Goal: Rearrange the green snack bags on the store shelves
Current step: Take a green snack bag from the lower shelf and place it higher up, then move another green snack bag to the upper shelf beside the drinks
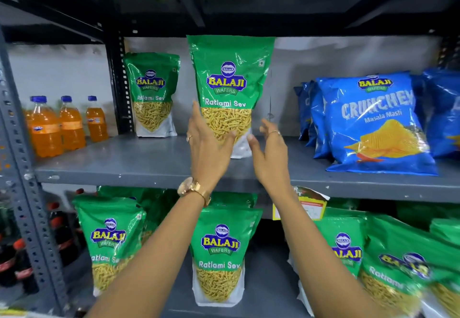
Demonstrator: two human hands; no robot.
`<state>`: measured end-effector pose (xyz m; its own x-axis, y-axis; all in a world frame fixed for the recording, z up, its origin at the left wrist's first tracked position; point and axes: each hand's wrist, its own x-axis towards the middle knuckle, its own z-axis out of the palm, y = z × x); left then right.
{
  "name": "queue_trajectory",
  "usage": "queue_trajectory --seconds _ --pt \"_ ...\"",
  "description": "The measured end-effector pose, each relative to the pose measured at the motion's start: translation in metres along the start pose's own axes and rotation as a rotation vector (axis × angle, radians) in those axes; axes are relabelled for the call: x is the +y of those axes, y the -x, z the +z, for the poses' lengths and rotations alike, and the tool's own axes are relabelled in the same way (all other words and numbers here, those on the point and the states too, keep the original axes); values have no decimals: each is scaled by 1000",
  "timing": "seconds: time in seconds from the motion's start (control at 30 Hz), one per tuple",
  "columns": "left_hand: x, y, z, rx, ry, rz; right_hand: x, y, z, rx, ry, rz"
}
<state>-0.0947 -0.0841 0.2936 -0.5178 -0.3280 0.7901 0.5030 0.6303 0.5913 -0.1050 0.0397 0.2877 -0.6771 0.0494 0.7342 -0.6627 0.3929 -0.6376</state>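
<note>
A green Ratlami Sev snack bag [230, 81] stands upright on the middle shelf [149, 160]. My left hand [209, 148] lies flat against its lower left front, fingers up along the bag's edge and thumb spread across the front. My right hand [270, 153] hovers at the bag's lower right corner, fingers apart, thumb tip close to the bag. A second green bag [153, 93] stands further back on the left. More green bags stand on the lower shelf: one at the left [109, 240], one in the middle [220, 260], others at the right [388, 268].
Orange drink bottles [64, 126] stand at the left of the middle shelf, blue Crunchex bags [373, 123] at its right. A dark upright post [117, 81] rises beside the rear green bag. Cola bottles [15, 263] stand at the lower left. A price tag [311, 205] hangs from the shelf edge.
</note>
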Motion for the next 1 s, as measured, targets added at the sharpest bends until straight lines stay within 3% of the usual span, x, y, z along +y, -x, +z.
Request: queue_trajectory --seconds 0.1,0.17,0.3,0.37,0.43,0.53,0.7,0.83,1.0 --pt "27 39 13 151 87 278 1 33 -28 201 -135 -185" --pt "39 69 27 157 126 433 10 58 -50 301 -151 -220" --pt "53 140 61 45 197 609 48 105 -101 416 -134 -153" --pt "56 180 82 -65 235 609 77 127 -129 447 -95 -77" --pt "59 220 104 -213 286 499 108 148 -156 491 -54 14" --pt "66 278 142 -477 352 201 154 178 -190 615 -52 213" --pt "68 342 205 -743 308 -302 214 219 -222 779 -90 555" --pt "69 352 237 -821 260 -568 247 234 -228 521 -49 810" --pt "70 349 254 -811 239 -688 260 238 -233 274 -26 867"
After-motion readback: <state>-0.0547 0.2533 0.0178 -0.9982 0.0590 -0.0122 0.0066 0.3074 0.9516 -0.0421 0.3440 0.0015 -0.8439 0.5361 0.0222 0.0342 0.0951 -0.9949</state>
